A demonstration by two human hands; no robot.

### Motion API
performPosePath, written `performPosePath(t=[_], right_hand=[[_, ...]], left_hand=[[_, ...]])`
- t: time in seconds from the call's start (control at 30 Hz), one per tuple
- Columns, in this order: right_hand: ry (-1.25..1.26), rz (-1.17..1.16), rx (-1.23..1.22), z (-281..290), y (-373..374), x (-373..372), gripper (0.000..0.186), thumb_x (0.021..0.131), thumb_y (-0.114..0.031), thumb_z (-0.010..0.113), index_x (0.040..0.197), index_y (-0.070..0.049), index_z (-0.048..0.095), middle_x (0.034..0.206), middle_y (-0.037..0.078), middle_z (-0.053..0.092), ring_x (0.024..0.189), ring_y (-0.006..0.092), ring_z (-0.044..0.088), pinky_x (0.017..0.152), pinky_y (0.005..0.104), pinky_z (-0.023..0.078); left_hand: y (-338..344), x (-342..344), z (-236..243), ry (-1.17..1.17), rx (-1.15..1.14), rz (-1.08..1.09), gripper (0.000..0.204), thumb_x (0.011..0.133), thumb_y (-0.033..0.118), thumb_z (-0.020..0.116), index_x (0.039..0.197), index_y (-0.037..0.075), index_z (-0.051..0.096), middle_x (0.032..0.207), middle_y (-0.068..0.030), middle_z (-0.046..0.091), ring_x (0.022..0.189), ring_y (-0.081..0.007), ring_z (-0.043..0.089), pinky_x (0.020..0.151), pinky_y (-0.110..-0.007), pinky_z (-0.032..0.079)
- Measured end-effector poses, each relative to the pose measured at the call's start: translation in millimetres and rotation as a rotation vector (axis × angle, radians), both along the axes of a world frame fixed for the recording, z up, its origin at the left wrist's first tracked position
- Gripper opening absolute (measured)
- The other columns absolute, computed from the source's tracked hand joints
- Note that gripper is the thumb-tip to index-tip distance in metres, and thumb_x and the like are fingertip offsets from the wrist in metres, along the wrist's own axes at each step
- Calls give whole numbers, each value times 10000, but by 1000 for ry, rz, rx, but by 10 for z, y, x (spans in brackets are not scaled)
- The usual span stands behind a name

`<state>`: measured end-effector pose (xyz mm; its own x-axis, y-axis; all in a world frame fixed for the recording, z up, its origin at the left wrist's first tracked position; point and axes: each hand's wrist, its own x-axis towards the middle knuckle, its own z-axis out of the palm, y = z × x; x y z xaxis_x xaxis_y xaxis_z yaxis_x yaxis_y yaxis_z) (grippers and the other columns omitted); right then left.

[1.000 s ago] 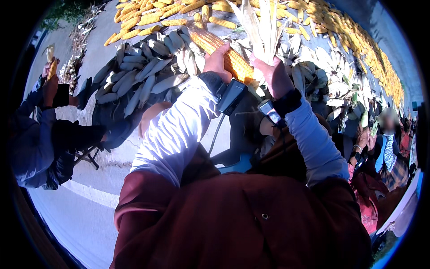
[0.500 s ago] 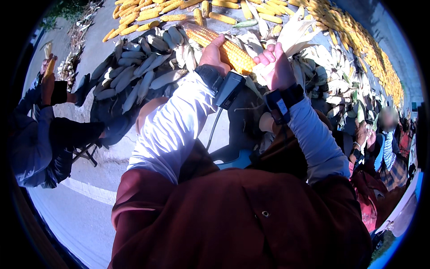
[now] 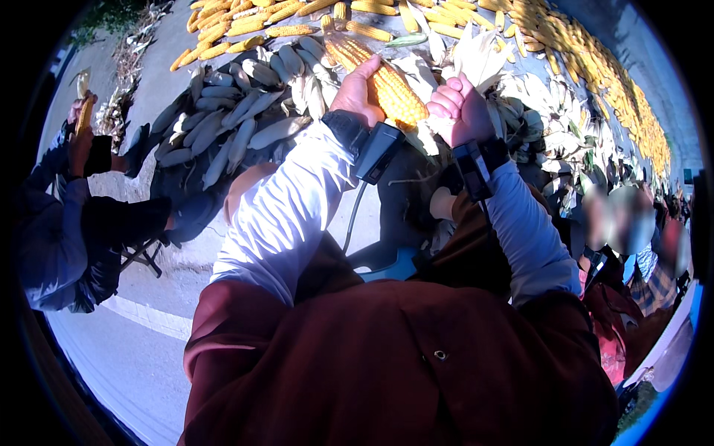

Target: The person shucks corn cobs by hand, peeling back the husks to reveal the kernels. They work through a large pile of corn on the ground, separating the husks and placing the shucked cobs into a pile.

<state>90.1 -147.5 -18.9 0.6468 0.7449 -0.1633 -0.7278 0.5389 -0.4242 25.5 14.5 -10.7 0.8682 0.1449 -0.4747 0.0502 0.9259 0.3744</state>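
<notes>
My left hand is wrapped round a bare yellow ear of corn, which slants from upper left to lower right. To its right, my right hand is closed on a bunch of pale corn husk whose leaves fan out above the fist. A gap shows between the ear's lower end and the right fingers. Whether a strip of husk still joins the two cannot be made out. Beneath the hands lie unhusked ears and loose husks.
Ears in dry husks are heaped at left, and a pile of stripped husks lies at right. Bare yellow cobs spread beyond. One person sits at far left holding an ear; others sit at far right. A blue stool edge shows below me.
My right hand and its husk have pulled slightly right, away from the ear's lower end. The ear has shifted a little rightward in my left hand. People at far right have moved.
</notes>
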Motion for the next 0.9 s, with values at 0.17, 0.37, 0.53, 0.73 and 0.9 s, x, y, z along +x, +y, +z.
performPosePath(t=[0.17, 0.37, 0.53, 0.73, 0.9], right_hand=[[-142, -95, -360, 250, 14, -80, 305, 933, -341, 440, 721, -126, 396, 503, -64, 222, 425, 74, 223, 439, 234, 245], [-500, 104, -689, 335, -92, -142, 323, 906, -395, 487, 762, -108, 451, 523, -77, 260, 438, 51, 242, 427, 210, 220], [-730, 322, -819, 334, -24, -430, 317, 851, -396, 584, 878, -87, 516, 623, -73, 329, 500, 23, 293, 453, 180, 237], [-600, 451, -764, 290, 73, -517, 287, 782, -264, 671, 961, -94, 526, 663, -79, 411, 503, 5, 328, 443, 168, 253], [-578, 397, -760, 325, 36, -582, 263, 777, -125, 647, 1011, -50, 554, 684, -59, 480, 466, 5, 343, 398, 164, 234]], left_hand=[[-3, -24, 45, -7, 16, 56, 273, 877, 264, 530, 1044, 49, 550, 1051, -107, 608, 966, -268, 564, 938, -436, 378], [35, -114, 216, 5, 77, 132, 327, 871, 321, 544, 1062, 56, 540, 1067, -100, 604, 987, -266, 559, 938, -444, 378], [110, -179, 278, -28, 3, 123, 350, 855, 333, 567, 1068, 57, 540, 1070, -108, 601, 979, -286, 559, 936, -460, 378], [209, -66, 8, -169, 3, 167, 280, 846, 238, 596, 1038, 59, 500, 945, -109, 597, 881, -271, 593, 820, -466, 470], [36, -41, -47, -228, 46, 315, 380, 819, 180, 645, 1091, 127, 386, 897, -69, 543, 770, -225, 576, 657, -410, 511]])
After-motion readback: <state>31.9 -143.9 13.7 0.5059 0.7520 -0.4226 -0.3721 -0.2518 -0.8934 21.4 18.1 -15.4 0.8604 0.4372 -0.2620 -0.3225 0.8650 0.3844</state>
